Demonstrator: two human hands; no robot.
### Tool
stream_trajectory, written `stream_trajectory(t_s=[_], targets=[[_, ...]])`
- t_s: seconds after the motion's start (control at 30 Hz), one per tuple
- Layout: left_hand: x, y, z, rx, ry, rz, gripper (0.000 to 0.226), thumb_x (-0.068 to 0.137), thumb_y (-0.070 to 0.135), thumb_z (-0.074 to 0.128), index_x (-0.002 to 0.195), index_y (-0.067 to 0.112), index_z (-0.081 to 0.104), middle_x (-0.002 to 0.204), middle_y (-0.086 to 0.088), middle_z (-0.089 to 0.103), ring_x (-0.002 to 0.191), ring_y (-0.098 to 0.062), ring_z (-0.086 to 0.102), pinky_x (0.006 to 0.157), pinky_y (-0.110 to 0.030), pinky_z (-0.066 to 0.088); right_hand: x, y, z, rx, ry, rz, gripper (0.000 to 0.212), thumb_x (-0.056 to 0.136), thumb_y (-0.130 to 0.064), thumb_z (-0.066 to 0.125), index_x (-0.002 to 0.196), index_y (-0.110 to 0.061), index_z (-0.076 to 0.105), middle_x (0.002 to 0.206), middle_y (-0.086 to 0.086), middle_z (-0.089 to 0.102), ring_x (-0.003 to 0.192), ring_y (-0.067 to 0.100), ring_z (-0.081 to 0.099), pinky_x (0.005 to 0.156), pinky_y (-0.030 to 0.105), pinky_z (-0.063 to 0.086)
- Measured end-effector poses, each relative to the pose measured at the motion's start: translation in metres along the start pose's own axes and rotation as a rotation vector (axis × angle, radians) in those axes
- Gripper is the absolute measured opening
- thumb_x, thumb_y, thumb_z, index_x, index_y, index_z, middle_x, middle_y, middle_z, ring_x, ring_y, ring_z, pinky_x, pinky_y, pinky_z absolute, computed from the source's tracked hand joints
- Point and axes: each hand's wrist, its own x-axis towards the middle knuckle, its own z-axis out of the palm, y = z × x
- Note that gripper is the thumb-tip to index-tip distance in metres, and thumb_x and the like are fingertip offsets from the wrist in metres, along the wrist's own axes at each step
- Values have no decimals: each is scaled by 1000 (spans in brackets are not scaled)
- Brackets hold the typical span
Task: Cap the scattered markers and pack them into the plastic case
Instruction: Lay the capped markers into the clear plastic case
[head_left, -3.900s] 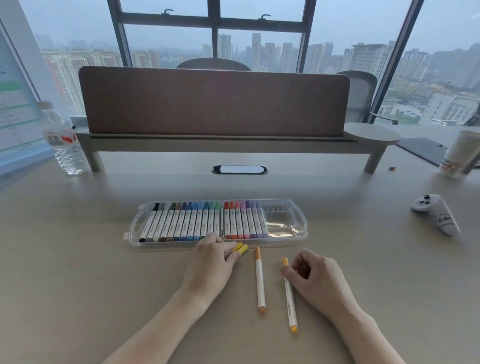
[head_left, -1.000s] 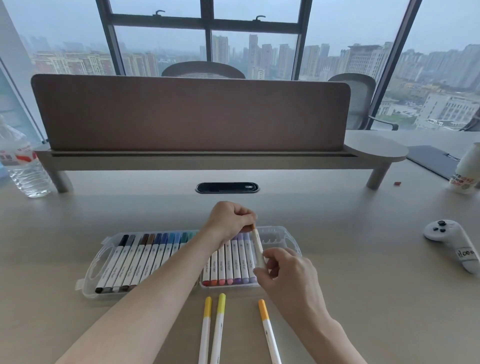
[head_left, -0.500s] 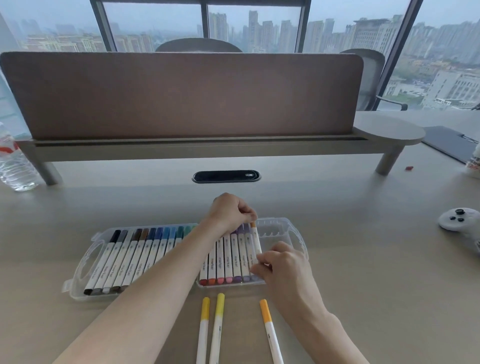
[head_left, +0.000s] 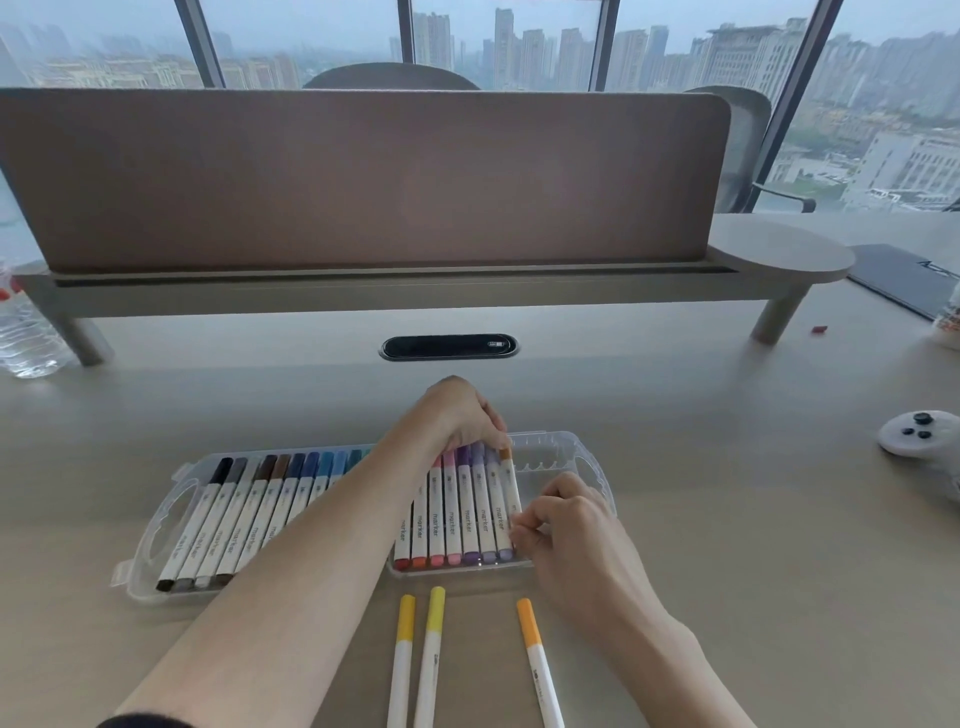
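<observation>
A clear plastic case (head_left: 587, 462) lies open on the desk with several capped markers in a row. At the right end of the row lies an orange-brown capped marker (head_left: 511, 480). My left hand (head_left: 460, 415) reaches across the case and pinches that marker's cap end. My right hand (head_left: 566, 530) pinches its lower end at the case's near edge. Three capped markers lie on the desk in front of the case: two yellow ones (head_left: 402, 660) (head_left: 430, 649) and an orange one (head_left: 537, 660). My left forearm hides the green markers in the middle.
A desk divider on a raised shelf (head_left: 395, 291) stands behind the case. A water bottle (head_left: 26, 332) is at the far left, a white controller (head_left: 924, 441) at the right, a dark pad (head_left: 904, 275) at the far right. A cable slot (head_left: 449, 346) sits mid-desk.
Both hands have lowered the orange-brown marker from a tilted hold above the case into the row beside the purple markers. The camera has moved closer.
</observation>
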Motion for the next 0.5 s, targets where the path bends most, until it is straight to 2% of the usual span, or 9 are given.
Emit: stream_trajectory(t_s=[0.17, 0.27, 0.37, 0.43, 0.5], targets=[[0, 5, -2, 0, -35, -29, 15, 77, 19, 85, 90, 22, 78, 94, -4, 76, 89, -19, 71, 77, -32, 56, -2, 1, 4, 4, 19, -8, 16, 95, -28, 62, 86, -20, 71, 95, -7, 49, 96, 15, 47, 78, 30, 47], [-2, 9, -5, 22, -85, -62, 22, 81, 18, 83, 101, 20, 75, 96, -5, 75, 92, -19, 71, 85, -34, 57, -5, 3, 6, 1, 43, -43, 20, 96, -31, 61, 85, -19, 71, 94, -7, 49, 95, 15, 47, 78, 26, 44], [-2, 9, -5, 44, -80, -56, 23, 80, 20, 84, 101, 21, 75, 98, -4, 75, 93, -19, 71, 88, -36, 57, -5, 5, 6, 13, 51, -41, 18, 96, -30, 62, 88, -18, 73, 94, -8, 50, 95, 14, 47, 78, 22, 39], [-3, 5, -3, 18, -40, -25, 21, 78, 20, 85, 96, 22, 76, 91, -3, 77, 85, -18, 74, 84, -37, 60, -5, 6, 7, 36, 77, -39, 15, 95, -28, 65, 87, -19, 74, 92, -8, 51, 93, 14, 50, 77, 21, 40], [-6, -4, 1, -29, 16, 45, 17, 78, 19, 84, 92, 24, 76, 84, 0, 77, 74, -14, 75, 73, -31, 61, -6, 6, 7, 68, 96, -26, 13, 93, -27, 68, 86, -20, 76, 90, -9, 53, 90, 13, 53, 76, 20, 41]])
